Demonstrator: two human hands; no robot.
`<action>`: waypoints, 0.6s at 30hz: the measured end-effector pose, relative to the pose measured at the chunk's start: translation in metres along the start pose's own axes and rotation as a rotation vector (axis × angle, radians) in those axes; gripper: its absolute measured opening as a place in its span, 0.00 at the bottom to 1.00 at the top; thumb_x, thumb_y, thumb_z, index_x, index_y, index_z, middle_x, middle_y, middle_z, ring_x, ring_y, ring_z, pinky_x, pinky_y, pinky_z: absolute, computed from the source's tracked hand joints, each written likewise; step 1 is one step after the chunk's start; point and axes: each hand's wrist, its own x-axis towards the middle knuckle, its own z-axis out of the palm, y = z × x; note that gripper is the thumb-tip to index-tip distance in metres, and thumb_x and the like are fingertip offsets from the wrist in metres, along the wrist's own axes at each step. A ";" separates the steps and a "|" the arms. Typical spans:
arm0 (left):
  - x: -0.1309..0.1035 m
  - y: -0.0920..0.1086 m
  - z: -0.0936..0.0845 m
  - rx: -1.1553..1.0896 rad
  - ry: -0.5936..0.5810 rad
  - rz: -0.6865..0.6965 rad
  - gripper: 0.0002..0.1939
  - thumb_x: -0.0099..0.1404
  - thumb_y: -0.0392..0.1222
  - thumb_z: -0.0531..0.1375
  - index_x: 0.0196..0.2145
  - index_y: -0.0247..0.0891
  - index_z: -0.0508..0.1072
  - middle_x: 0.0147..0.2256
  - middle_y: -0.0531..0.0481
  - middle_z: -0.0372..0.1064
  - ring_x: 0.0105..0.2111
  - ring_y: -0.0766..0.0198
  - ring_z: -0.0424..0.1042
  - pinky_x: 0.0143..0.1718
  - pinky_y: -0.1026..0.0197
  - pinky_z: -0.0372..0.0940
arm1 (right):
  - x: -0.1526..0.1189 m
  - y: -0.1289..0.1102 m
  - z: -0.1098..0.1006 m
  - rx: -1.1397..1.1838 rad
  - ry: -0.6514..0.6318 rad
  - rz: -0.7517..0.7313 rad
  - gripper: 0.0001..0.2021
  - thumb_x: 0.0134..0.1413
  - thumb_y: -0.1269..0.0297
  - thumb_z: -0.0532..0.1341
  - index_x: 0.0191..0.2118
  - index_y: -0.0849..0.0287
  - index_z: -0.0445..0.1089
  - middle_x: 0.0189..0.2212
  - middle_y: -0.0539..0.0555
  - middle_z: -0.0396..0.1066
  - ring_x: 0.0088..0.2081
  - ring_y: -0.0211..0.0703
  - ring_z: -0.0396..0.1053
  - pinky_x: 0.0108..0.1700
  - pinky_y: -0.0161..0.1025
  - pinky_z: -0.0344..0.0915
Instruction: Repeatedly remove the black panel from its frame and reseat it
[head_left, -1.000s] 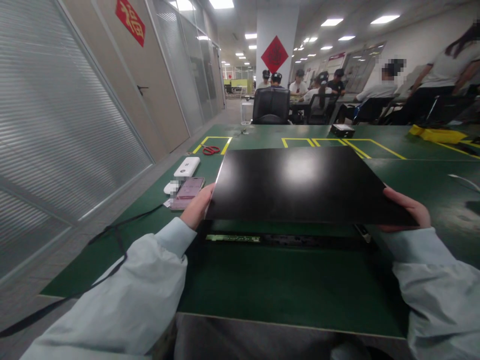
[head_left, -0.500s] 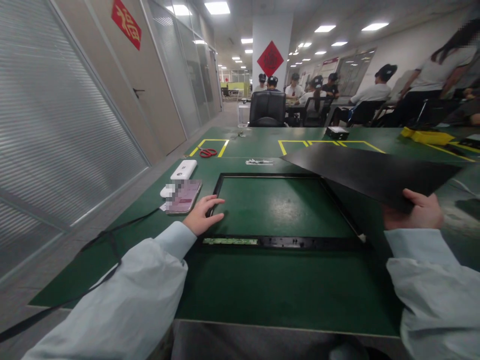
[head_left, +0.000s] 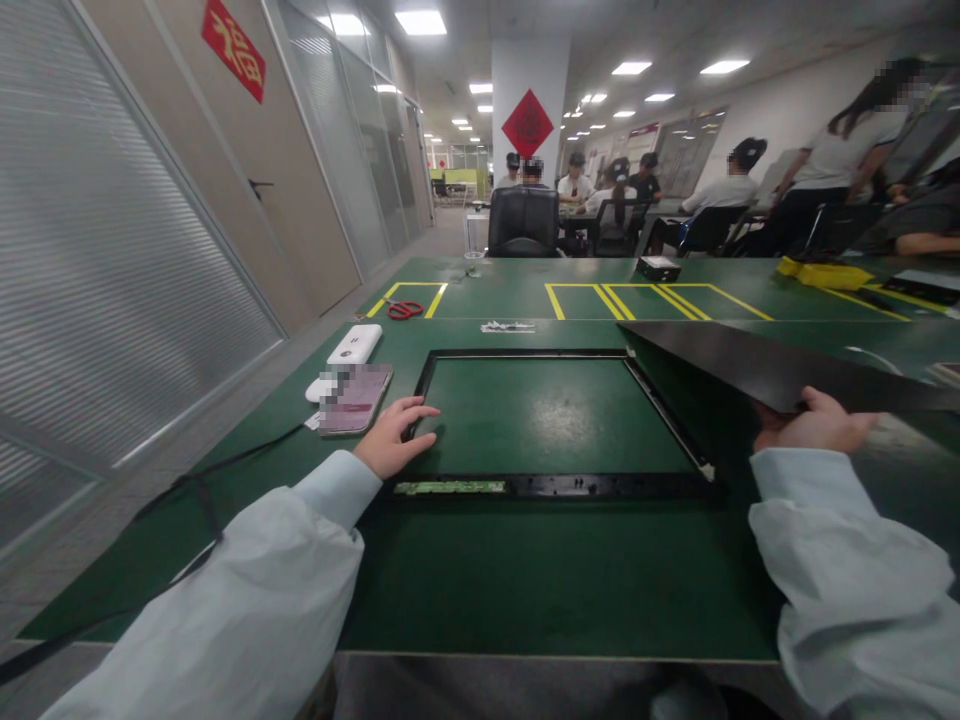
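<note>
A thin black rectangular frame (head_left: pixel 615 486) lies flat on the green table (head_left: pixel 570 580), with a green circuit strip (head_left: pixel 450 488) along its near left edge. My left hand (head_left: pixel 396 437) rests at the frame's left side, thumb and fingers apart, with nothing held in it. Over the table to the right, my right hand (head_left: pixel 817 425) grips the near edge of a dark flat panel (head_left: pixel 757 362). The panel is tilted, and its far left corner is low beside the frame's far right corner. Some fingers of my right hand are hidden beneath the panel.
A phone (head_left: pixel 358 400) and a white device (head_left: pixel 355 345) lie left of the frame. Red scissors (head_left: pixel 405 310), small pieces (head_left: pixel 508 327), a black box (head_left: pixel 658 268) and a yellow item (head_left: pixel 823 273) are farther back. People sit and stand beyond the table.
The panel in my right hand has moved right and lower, away from the frame, uncovering its far right corner. My left hand stays at the frame's left side. The view has shifted slightly.
</note>
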 end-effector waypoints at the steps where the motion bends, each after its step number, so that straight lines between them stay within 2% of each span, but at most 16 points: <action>1: 0.000 0.000 0.000 0.001 -0.004 0.001 0.29 0.61 0.61 0.62 0.54 0.43 0.79 0.64 0.38 0.64 0.65 0.40 0.65 0.68 0.36 0.56 | -0.001 0.001 0.001 0.029 0.039 -0.012 0.45 0.34 0.79 0.54 0.63 0.37 0.56 0.58 0.49 0.63 0.52 0.41 0.73 0.38 0.40 0.79; 4: 0.001 -0.001 0.000 -0.001 -0.008 0.003 0.28 0.61 0.61 0.61 0.53 0.43 0.79 0.64 0.38 0.65 0.65 0.40 0.65 0.69 0.36 0.56 | -0.002 0.003 0.001 0.061 0.114 0.020 0.43 0.30 0.81 0.54 0.58 0.42 0.58 0.56 0.49 0.65 0.50 0.42 0.73 0.40 0.44 0.80; 9: 0.001 -0.003 0.000 -0.040 0.001 0.010 0.26 0.61 0.61 0.63 0.51 0.45 0.80 0.63 0.39 0.65 0.65 0.38 0.65 0.68 0.35 0.57 | 0.001 0.010 -0.003 0.083 0.205 0.159 0.42 0.26 0.82 0.54 0.54 0.43 0.57 0.58 0.49 0.62 0.47 0.40 0.72 0.36 0.38 0.78; 15: 0.000 -0.001 0.000 -0.059 0.019 0.004 0.26 0.60 0.62 0.63 0.49 0.45 0.80 0.61 0.39 0.67 0.64 0.38 0.66 0.68 0.34 0.56 | 0.002 0.019 -0.007 0.071 0.133 0.113 0.36 0.27 0.79 0.56 0.48 0.44 0.57 0.62 0.48 0.60 0.46 0.42 0.71 0.32 0.40 0.79; 18: 0.000 0.001 0.000 -0.055 0.023 0.001 0.25 0.60 0.61 0.63 0.49 0.44 0.80 0.61 0.39 0.67 0.64 0.37 0.66 0.68 0.34 0.56 | 0.002 0.020 -0.007 0.061 0.131 0.104 0.34 0.28 0.79 0.56 0.47 0.44 0.58 0.59 0.46 0.63 0.45 0.41 0.72 0.31 0.40 0.78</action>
